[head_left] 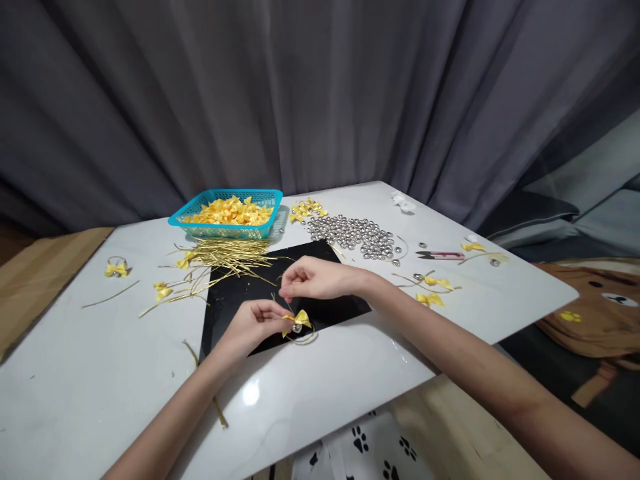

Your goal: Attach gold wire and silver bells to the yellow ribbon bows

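My left hand [257, 325] pinches a yellow ribbon bow [302, 319] above the near edge of a black mat [235, 300]. A small silver bell [297, 328] sits against the bow, and a gold tie [305, 341] loops out below it. Just above and to the right, my right hand [313, 279] has its thumb and fingers closed together. Thin tie ends show near its fingertips, but whether it grips one is hard to make out.
A turquoise basket [225, 231] full of yellow bows stands at the back left. Gold ties [230, 253] lie before it. Silver bells [355, 233] are heaped at the back, near finished bows [307, 209]. Pink-handled cutters [443, 255] lie on the white table [125, 373] at right.
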The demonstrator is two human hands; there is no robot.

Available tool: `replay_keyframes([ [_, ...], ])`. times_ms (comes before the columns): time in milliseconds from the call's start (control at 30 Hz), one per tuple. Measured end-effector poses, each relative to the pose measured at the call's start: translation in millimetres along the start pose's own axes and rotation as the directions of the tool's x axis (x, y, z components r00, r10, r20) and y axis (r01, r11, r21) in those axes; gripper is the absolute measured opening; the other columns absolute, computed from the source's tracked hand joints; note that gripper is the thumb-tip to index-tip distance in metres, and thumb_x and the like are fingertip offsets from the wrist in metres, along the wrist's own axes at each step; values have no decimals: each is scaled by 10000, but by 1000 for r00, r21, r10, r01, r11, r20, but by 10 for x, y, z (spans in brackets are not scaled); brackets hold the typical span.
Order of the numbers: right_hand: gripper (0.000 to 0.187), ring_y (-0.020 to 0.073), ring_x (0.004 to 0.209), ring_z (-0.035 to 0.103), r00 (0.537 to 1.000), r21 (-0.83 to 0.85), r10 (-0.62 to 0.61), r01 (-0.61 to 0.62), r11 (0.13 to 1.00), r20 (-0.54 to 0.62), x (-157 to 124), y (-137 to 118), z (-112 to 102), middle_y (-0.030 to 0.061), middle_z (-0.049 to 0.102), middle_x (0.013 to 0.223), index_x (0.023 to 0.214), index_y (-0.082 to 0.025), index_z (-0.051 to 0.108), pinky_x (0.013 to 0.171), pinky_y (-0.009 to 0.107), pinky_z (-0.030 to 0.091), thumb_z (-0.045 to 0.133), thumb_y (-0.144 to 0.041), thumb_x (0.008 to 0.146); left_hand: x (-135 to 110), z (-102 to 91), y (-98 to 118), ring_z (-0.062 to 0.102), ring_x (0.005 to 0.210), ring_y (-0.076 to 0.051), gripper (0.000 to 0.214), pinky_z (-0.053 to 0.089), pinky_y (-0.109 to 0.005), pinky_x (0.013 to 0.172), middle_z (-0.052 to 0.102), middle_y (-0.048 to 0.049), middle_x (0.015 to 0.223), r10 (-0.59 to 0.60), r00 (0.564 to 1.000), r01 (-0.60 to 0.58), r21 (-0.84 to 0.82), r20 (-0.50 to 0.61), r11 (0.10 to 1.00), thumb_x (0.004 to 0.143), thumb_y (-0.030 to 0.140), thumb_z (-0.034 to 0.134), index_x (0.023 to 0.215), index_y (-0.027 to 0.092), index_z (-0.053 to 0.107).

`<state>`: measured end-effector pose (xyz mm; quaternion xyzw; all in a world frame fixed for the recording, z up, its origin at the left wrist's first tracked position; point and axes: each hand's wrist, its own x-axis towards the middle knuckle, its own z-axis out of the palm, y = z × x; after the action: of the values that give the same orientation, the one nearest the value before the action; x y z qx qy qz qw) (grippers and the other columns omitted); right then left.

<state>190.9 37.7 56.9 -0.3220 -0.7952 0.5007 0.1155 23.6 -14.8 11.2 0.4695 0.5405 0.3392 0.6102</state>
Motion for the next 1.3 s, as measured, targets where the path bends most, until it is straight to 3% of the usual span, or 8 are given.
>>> replay_keyframes([
  [233,263,67,503,358,993,-264,-68,40,964,-96,-405,-230,330,-39,406,554,639,-145,496,499,217,259,420,-187,887,-7,-78,60,590,582,-91,149,459,-183,611,674,-10,596,13,986,-58,-266,-169,962,484,187,783,589,133,691],
  [400,267,125,620,488,975,-335,88,-153,930,-203,-856,-36,460,30,553,696,740,-158,524,592,256,353,346,-234,924,30,-141,64,598,608,-72,130,478,-162,673,670,12,623,-4,971,-92,-387,-241,918,515,154,774,616,134,694],
  [567,274,188,885,571,928,-206,218,-287,936,-303,-1287,193,433,77,626,975,1031,-203,564,799,318,422,323,-289,932,93,-237,37,603,603,-57,87,486,-115,633,673,12,633,-26,959,-107,-446,-282,889,556,112,732,633,131,695],
  [700,358,157,668,536,866,-32,290,-331,943,-407,-1560,406,263,24,572,705,1197,-203,416,654,279,424,297,-416,935,98,-233,39,609,585,-60,90,497,-99,591,673,2,622,-40,970,-73,-441,-241,894,573,59,707,630,125,688],
  [900,384,63,423,322,797,254,444,-368,895,-410,-1899,727,77,3,560,716,1038,-221,356,405,209,238,394,-564,870,57,-197,136,595,504,-45,161,483,-61,504,642,-11,555,-173,965,40,-540,-198,841,639,-27,600,570,102,667],
  [1000,372,51,407,318,764,343,473,-344,874,-439,-2021,849,55,2,558,714,980,-224,372,397,207,249,451,-562,845,20,-207,177,591,478,-46,190,475,-60,477,638,-9,537,-224,968,134,-525,-111,841,636,-45,584,563,107,673],
  [1167,371,63,410,339,701,372,451,-276,886,-553,-2138,943,-26,15,574,706,912,-224,452,398,222,286,504,-577,810,-34,-172,170,590,480,-62,152,470,-69,481,642,-32,511,-254,958,282,-271,134,920,620,-8,626,545,107,689],
  [1300,326,69,441,350,671,303,445,-326,896,-593,-2161,891,-51,40,587,696,811,-215,546,420,243,260,521,-540,815,-50,-148,173,592,464,-65,154,471,-74,479,641,-30,502,-280,949,309,-257,145,916,583,-18,646,524,119,684],
])
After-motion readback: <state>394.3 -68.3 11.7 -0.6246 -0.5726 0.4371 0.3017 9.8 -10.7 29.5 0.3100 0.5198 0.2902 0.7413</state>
